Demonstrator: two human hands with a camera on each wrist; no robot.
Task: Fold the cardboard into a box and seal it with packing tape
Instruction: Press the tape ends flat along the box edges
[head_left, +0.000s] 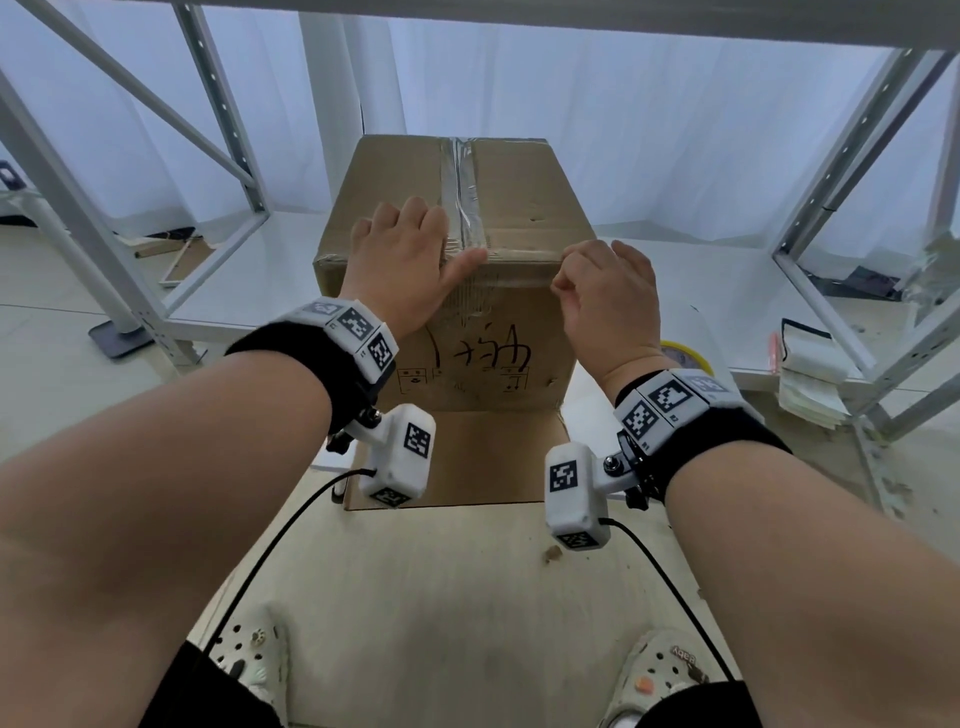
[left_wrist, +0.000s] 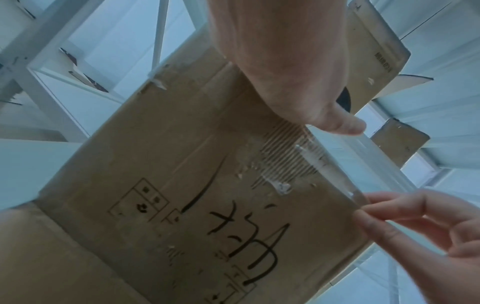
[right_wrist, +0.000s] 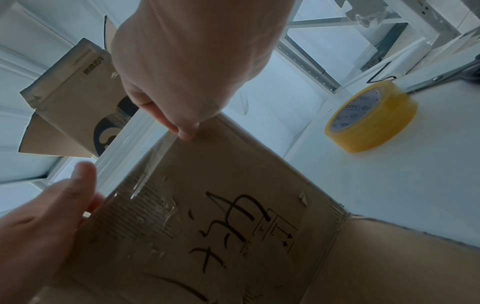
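Left hand (head_left: 402, 260) lies flat with fingers straight; right hand (head_left: 605, 296) curled, fingertips pinched.

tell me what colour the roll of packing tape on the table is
Yellow, with a grey-and-red printed core label; the roll of packing tape shows best in the right wrist view.

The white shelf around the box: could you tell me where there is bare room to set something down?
Left of the cardboard box, the white shelf lies bare up to the rack upright. On the right, bare surface lies behind the tape roll; nearer, the roll and stacked papers crowd it.
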